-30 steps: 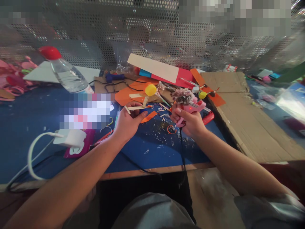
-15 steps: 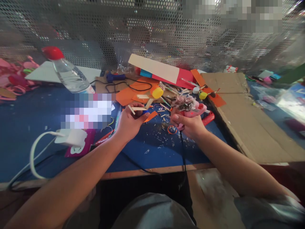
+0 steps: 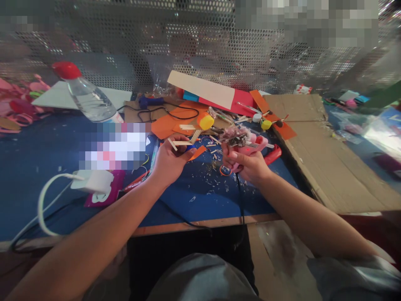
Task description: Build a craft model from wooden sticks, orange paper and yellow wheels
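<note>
My left hand point(image 3: 169, 164) is closed around a small frame of thin wooden sticks point(image 3: 183, 143), which points to the right. A yellow bottle cap point(image 3: 206, 122) shows at the far end of the sticks; whether it is fixed to them I cannot tell. Something blue, perhaps another cap point(image 3: 190, 147), peeks out by the fingertips. In my right hand point(image 3: 249, 164) is a pink hot glue gun point(image 3: 257, 143), its nozzle aimed left towards the frame. A matted greyish-pink clump point(image 3: 234, 136) covers its front. The gun and the sticks are apart.
Stick offcuts and white shavings litter the blue tabletop point(image 3: 188, 205). A water bottle point(image 3: 89, 98), a white charger point(image 3: 94, 182) and its cable stand left. Orange sheets point(image 3: 166, 125) and a blue tool point(image 3: 151, 101) with a black cord lie behind. Cardboard point(image 3: 332, 167) covers the right.
My right hand has shifted slightly left with the glue gun, bringing its nozzle nearer the stick frame. The left hand holds almost still.
</note>
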The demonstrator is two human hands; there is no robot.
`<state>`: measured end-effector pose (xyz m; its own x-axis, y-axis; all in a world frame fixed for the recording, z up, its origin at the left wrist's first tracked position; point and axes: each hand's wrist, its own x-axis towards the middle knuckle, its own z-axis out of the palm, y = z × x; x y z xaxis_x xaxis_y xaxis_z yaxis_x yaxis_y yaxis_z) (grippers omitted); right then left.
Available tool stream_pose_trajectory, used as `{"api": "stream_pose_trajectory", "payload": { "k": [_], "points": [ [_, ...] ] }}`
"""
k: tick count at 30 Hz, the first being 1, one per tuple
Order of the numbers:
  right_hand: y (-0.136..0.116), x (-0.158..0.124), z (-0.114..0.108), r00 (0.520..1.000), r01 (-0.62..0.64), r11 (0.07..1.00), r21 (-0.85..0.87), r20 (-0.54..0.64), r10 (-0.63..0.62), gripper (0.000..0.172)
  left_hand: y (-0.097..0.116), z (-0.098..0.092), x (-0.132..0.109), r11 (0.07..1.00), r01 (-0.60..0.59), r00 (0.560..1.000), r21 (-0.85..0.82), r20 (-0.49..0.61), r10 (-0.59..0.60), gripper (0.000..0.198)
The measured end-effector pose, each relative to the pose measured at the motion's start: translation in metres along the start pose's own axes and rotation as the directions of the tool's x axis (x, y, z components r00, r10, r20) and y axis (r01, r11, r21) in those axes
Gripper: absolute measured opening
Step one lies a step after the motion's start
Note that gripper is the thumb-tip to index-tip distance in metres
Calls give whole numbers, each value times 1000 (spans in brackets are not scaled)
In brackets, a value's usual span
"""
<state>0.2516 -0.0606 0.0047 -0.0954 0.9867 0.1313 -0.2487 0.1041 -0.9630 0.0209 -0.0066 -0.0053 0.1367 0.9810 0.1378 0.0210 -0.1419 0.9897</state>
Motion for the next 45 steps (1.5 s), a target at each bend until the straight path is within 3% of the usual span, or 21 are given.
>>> {"api": "stream_pose_trajectory", "payload": {
  "k": [6,11,20,26,35,45],
  "points": [
    [1,0,0,999,-44,996,79,7,44,64,1,0,-1,999,34,999,9,-11,-34,35],
    [7,2,-1,997,-30,999,-19,-77,28,63,-1,0,-1,1000,13,1000,-4,-4,-13,31],
    [10,2,-3,995,-46,988,-144,-100,32,62,0,1,0,1000,12,1000,-1,-9,-12,28],
    [9,3,-2,998,-63,994,-85,-27,61,66,-1,0,0,999,42,999,-12,1,-42,29],
    [6,0,-1,994,-111,990,83,-17,112,63,-5,-1,0,999,50,999,-15,8,-50,29],
    [6,0,0,993,-114,991,70,1,114,62,-4,-1,0,1000,30,999,3,10,-30,30]
  ]
}}
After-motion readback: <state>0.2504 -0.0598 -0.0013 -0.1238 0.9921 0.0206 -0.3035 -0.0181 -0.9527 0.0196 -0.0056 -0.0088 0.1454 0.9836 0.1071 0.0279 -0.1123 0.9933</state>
